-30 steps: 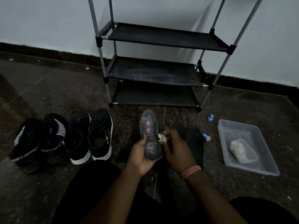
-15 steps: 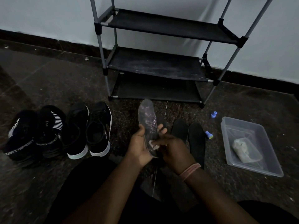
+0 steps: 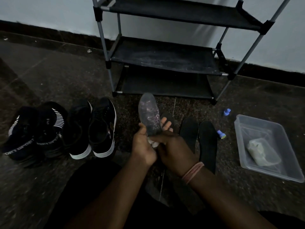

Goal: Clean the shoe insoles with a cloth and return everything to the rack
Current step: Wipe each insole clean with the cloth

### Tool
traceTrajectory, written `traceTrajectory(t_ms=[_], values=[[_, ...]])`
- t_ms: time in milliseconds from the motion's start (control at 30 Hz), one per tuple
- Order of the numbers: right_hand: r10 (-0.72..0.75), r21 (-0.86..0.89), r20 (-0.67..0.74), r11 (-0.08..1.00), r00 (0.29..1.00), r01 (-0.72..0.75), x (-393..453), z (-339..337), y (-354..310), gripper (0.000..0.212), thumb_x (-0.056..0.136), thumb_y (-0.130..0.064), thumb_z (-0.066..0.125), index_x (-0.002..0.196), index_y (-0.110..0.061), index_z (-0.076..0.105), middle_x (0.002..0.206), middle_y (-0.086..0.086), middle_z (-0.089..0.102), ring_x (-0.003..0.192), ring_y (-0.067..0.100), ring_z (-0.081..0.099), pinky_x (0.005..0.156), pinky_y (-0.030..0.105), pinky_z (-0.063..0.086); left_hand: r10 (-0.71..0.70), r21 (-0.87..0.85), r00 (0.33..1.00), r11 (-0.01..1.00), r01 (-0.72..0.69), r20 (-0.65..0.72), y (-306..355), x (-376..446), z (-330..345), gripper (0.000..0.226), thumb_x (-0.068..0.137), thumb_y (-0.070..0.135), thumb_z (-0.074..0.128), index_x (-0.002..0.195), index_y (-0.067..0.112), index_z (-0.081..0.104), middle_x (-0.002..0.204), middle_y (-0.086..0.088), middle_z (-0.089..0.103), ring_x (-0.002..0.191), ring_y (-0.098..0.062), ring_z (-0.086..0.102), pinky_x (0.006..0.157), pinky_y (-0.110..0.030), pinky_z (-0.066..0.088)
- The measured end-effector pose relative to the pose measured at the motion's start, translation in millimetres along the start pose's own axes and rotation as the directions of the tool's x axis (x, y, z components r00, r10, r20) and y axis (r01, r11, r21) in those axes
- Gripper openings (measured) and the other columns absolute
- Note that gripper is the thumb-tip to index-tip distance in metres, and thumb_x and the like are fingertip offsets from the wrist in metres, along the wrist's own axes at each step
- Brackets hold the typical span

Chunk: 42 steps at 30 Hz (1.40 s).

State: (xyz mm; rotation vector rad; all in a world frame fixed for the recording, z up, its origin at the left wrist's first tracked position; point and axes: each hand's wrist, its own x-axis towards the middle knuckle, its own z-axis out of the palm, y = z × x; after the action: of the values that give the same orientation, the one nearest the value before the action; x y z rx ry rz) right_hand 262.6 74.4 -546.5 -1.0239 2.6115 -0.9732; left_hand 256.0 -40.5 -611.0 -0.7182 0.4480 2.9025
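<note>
The right hand [image 3: 175,149] is curled round a small white cloth [image 3: 153,143], which is now pressed against the heel end of the translucent insole [image 3: 150,118]; a second ago the cloth was seen at the middle of the insole, so a wiping stroke down toward the heel has been made. The insole is gripped from beneath by the left hand [image 3: 145,146], fingers wrapped behind it, and its toe is pointed up toward the rack [image 3: 165,53]. This insole is judged to be nearly wiped along its length. Three dark insoles [image 3: 207,142] are laid on the floor just beyond the hands, and four shoes [image 3: 102,126] are lined up toward the floor's left side. The rack shelves are bare, so the returning step is not yet begun. A clear tub [image 3: 244,128] is set toward the floor's right side.
</note>
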Motion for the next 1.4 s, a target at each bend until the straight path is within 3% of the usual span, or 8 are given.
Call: traceTrajectory(t_ms=[200,333,667,833,967,1100,1233,1400], values=[[0.087,0.004,-0.108,0.996,0.990,-0.087,15,8,24,0.030,0.096,-0.010,0.052,0.120,-0.006,0.068,0.125,0.015,0.064,0.114,0.020,0.061,0.102,0.020,0.046,0.021,-0.068,1.000,0.997,-0.022,-0.020,3,4,1,0.069,0.105,0.056,0.028,0.133,0.002,0.060,0.127,-0.015,0.069,0.125,-0.029,0.062,0.102,-0.043,0.052],[-0.002,-0.028,0.013,1.000,1.000,0.003,9,19,16,0.038,0.085,-0.026,0.044,0.107,-0.021,0.075,0.115,0.006,0.067,0.110,0.018,0.062,0.100,0.027,0.048,0.060,-0.055,0.994,0.996,-0.065,-0.091,4,6,-4,0.072,0.105,0.056,0.026,0.132,-0.002,0.060,0.124,-0.020,0.069,0.120,-0.033,0.064,0.103,-0.045,0.048],[-0.042,0.024,0.061,0.999,0.997,0.041,9,19,12,0.031,0.083,-0.014,0.057,0.106,-0.025,0.076,0.123,0.001,0.068,0.122,0.014,0.057,0.110,0.023,0.039,0.102,-0.081,0.977,0.990,-0.119,-0.188,7,11,-8,0.074,0.105,0.055,0.024,0.130,-0.005,0.060,0.125,-0.021,0.068,0.120,-0.034,0.063,0.108,-0.046,0.046],[0.150,0.052,-0.033,0.988,0.988,-0.149,15,14,34,0.029,0.094,-0.018,0.053,0.114,-0.014,0.073,0.118,-0.004,0.065,0.105,0.014,0.063,0.089,0.005,0.042,0.053,-0.044,0.988,0.997,-0.060,-0.146,5,7,-2,0.071,0.104,0.056,0.029,0.134,0.000,0.059,0.133,-0.018,0.065,0.128,-0.031,0.058,0.113,-0.046,0.040],[0.062,0.066,0.011,0.996,0.998,-0.062,12,23,26,0.023,0.090,-0.023,0.059,0.104,-0.023,0.077,0.113,-0.003,0.071,0.109,0.013,0.065,0.096,0.028,0.050,0.079,-0.029,0.985,0.996,-0.085,-0.153,5,8,-3,0.071,0.105,0.056,0.028,0.133,-0.002,0.059,0.134,-0.018,0.064,0.129,-0.031,0.057,0.116,-0.044,0.038],[0.090,0.161,0.079,0.982,0.993,-0.101,12,8,30,0.022,0.084,-0.014,0.069,0.101,-0.024,0.078,0.107,-0.005,0.075,0.102,0.007,0.068,0.095,0.029,0.052,0.047,-0.033,0.992,0.998,-0.052,-0.121,6,7,1,0.071,0.104,0.058,0.028,0.131,0.000,0.061,0.130,-0.020,0.066,0.122,-0.033,0.061,0.107,-0.043,0.046],[0.129,-0.104,-0.059,0.986,0.990,-0.134,10,14,29,0.020,0.086,-0.018,0.064,0.101,-0.021,0.076,0.116,0.007,0.070,0.105,0.024,0.066,0.096,0.026,0.048,0.066,-0.026,0.988,0.997,-0.071,-0.136,3,9,-1,0.071,0.104,0.057,0.027,0.129,0.000,0.061,0.128,-0.015,0.069,0.124,-0.030,0.060,0.113,-0.044,0.041],[0.024,0.127,0.105,0.991,0.994,-0.037,9,6,24,0.025,0.084,-0.010,0.061,0.096,-0.023,0.079,0.106,-0.002,0.074,0.104,0.008,0.064,0.095,0.024,0.050,0.044,-0.029,0.992,0.998,-0.048,-0.118,3,9,-4,0.073,0.104,0.058,0.027,0.132,-0.001,0.059,0.131,-0.021,0.065,0.115,-0.032,0.068,0.100,-0.043,0.050]])
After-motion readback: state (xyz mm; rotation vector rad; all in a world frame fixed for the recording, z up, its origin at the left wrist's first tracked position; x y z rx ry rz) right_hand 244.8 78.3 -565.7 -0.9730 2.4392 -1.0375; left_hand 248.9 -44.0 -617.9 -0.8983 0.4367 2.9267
